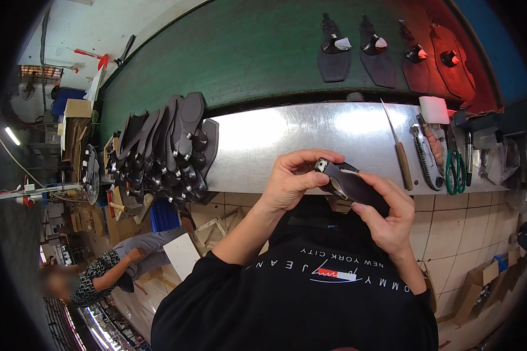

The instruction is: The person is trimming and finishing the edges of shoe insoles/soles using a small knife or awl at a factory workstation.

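one dark sandal (362, 188), held in left hand (291, 180) and right hand (390, 217)

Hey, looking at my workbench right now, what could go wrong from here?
The awl lies with its spike bare on the metal table, so your right hand might get pricked reaching past it. The heap of black sandals is crowded near the table's front edge; a bump could send some down. The black sandal is held in bare fingers above your lap, so it could slip.
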Motion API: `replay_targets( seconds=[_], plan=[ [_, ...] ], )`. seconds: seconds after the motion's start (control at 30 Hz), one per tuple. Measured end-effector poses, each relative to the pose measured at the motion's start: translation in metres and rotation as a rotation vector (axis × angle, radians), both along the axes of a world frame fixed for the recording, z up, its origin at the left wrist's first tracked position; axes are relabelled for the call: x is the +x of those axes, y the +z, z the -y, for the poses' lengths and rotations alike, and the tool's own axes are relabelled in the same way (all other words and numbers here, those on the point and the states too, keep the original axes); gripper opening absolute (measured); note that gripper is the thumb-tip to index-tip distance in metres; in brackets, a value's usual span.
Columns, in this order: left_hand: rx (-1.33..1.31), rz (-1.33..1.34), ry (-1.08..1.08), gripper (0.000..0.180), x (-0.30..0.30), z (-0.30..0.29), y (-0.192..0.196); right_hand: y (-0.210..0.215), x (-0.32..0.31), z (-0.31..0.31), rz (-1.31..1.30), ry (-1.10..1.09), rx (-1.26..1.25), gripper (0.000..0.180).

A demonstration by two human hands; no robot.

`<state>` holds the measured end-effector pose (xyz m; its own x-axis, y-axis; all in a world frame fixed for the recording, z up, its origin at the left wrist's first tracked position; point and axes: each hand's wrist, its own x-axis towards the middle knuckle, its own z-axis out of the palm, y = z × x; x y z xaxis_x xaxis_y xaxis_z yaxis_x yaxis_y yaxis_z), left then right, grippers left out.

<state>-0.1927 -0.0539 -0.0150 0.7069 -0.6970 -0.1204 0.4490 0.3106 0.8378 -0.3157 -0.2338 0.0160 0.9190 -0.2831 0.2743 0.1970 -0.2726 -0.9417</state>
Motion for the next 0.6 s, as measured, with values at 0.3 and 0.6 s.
replay_targets(
  seconds=[0.3, 0.6],
  plan=[
    [0.105, 0.134, -0.020, 0.037, 0.001, -0.003, 0.010, 0.007, -0.001, 0.004, -0.038, 0.030, -0.020, 0.044],
    [0.052, 0.370, -0.112, 0.038, 0.003, -0.007, 0.006, 0.007, 0.001, 0.004, -0.010, 0.034, -0.120, 0.043]
  ],
)
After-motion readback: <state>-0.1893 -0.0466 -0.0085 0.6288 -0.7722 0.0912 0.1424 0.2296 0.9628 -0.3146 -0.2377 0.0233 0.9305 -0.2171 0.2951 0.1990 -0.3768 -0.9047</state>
